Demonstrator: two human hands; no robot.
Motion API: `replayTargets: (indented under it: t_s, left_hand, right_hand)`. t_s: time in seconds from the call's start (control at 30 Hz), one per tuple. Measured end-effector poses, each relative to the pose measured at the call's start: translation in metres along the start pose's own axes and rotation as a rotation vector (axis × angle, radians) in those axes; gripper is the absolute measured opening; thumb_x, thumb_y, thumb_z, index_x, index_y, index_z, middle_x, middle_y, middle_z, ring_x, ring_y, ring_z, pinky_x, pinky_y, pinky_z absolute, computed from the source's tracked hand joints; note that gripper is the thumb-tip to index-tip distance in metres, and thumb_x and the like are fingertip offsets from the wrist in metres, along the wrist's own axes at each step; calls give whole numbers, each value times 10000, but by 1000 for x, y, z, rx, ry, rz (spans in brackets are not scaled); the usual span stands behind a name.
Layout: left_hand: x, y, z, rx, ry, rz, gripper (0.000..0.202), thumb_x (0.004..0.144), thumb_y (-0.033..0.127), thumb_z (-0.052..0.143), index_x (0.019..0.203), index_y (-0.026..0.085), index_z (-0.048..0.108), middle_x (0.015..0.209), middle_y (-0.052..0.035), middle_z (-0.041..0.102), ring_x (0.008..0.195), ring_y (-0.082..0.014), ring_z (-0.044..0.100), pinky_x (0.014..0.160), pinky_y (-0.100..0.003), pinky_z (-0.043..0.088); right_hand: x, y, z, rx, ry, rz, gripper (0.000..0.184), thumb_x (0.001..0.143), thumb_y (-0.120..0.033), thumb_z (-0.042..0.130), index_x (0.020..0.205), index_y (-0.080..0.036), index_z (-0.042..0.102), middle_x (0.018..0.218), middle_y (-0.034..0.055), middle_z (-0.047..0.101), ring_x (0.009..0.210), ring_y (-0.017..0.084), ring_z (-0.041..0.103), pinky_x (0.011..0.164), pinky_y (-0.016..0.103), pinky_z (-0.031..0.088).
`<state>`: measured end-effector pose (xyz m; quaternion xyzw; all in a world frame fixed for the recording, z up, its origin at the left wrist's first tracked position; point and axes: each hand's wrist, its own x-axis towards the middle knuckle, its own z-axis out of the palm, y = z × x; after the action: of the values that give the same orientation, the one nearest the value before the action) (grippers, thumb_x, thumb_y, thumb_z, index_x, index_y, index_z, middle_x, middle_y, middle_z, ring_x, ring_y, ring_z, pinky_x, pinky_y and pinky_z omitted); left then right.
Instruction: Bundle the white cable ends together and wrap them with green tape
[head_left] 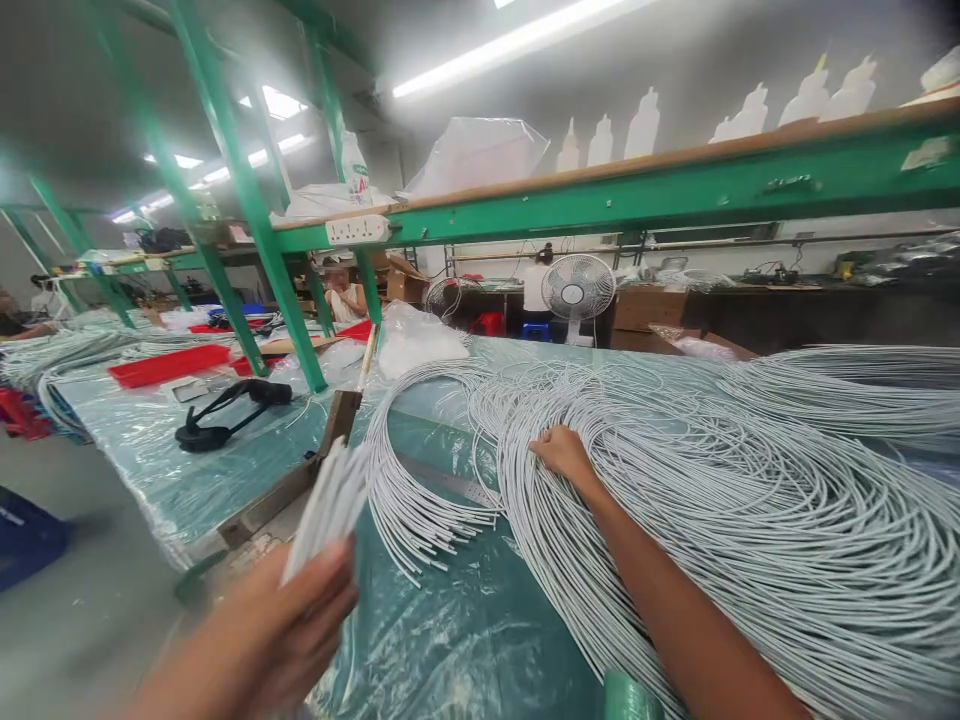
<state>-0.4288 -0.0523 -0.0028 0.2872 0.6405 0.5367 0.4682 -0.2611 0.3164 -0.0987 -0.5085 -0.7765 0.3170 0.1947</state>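
Note:
A big heap of long white cables (750,500) curves across the green, plastic-covered table (450,640). My right hand (561,452) reaches forward onto the heap, its fingers curled down into the cables near the left edge of the pile. My left hand (277,630) is low at the front left, blurred, closed on a small bunch of white cable ends (330,505) that stick up and to the right. A loose fan of cable ends (427,535) lies on the table between the two hands.
Green steel posts (251,200) and an upper shelf (675,185) with white bottles stand over the table. A black tool (225,415) and red trays (169,365) lie at left. A desk fan (577,290) and cardboard boxes sit behind. A person sits far back.

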Motion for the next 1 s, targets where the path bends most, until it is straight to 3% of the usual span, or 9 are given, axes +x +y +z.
replayTargets:
  t_s: [0.07, 0.13, 0.23, 0.37, 0.53, 0.63, 0.8, 0.9, 1.0]
  left_hand:
    - [34, 21, 24, -51, -239, 44, 554, 827, 598, 599, 591, 179, 324, 478, 94, 184, 358, -15, 140, 329, -160, 125]
    - [67, 32, 49, -31, -350, 63, 602, 829, 618, 579, 565, 190, 248, 471, 95, 136, 362, -15, 92, 327, -169, 59]
    - [105, 33, 83, -55, -408, 72, 579, 836, 600, 580, 596, 199, 238, 487, 97, 140, 375, -23, 78, 325, -166, 41]
    - [124, 42, 111, -116, -447, 146, 525, 842, 566, 591, 633, 202, 275, 506, 100, 168, 384, -26, 84, 317, -149, 70]
    - [144, 72, 130, -199, -381, 313, 490, 827, 524, 631, 639, 198, 318, 499, 108, 176, 375, -22, 100, 311, -144, 94]
    - [160, 75, 143, -166, -402, 386, 446, 827, 501, 640, 657, 186, 375, 482, 104, 228, 374, -20, 125, 320, -148, 105]
    - [165, 64, 157, -109, -387, 504, 285, 868, 445, 606, 854, 170, 531, 468, 62, 413, 360, -35, 196, 330, -153, 131]
    - [160, 64, 155, -114, -330, 522, 246, 869, 404, 611, 839, 169, 546, 447, 75, 360, 360, -37, 197, 333, -153, 152]
    - [157, 65, 152, -122, -323, 475, 258, 843, 405, 648, 810, 178, 530, 429, 100, 262, 364, -38, 167, 336, -155, 161]
  right_hand:
    - [-3, 6, 1, 96, -6, -22, 289, 940, -390, 572, 890, -112, 633, 809, 11, 638, 670, 110, 602, 630, 252, 522]
    - [-4, 11, 0, 207, -26, -49, 295, 950, -388, 559, 868, -111, 620, 720, -12, 612, 575, 85, 567, 567, 227, 500]
    - [-5, 10, -3, 393, -66, -114, 281, 951, -375, 558, 853, -114, 596, 618, -41, 570, 490, 73, 536, 504, 206, 472]
    - [-21, -11, -21, 629, -138, -290, 323, 851, -443, 652, 841, -126, 593, 579, -11, 600, 523, 116, 590, 542, 236, 503]
    - [-68, -55, -54, 815, -164, -528, 312, 820, -445, 692, 880, -148, 619, 612, -2, 638, 565, 119, 612, 598, 245, 512]
    - [-86, -70, -65, 856, -155, -611, 256, 841, -380, 692, 860, -132, 636, 605, 9, 643, 558, 109, 606, 581, 231, 501]
    - [-88, -72, -69, 838, -136, -563, 262, 826, -372, 709, 856, -119, 650, 628, 9, 641, 560, 98, 598, 557, 214, 497]
    - [-89, -72, -72, 823, -88, -556, 235, 817, -344, 719, 840, -119, 655, 596, 7, 634, 527, 97, 586, 522, 209, 487]
    - [-92, -75, -75, 854, 47, -576, 193, 827, -314, 711, 822, -130, 656, 559, -5, 613, 507, 91, 563, 496, 200, 474]
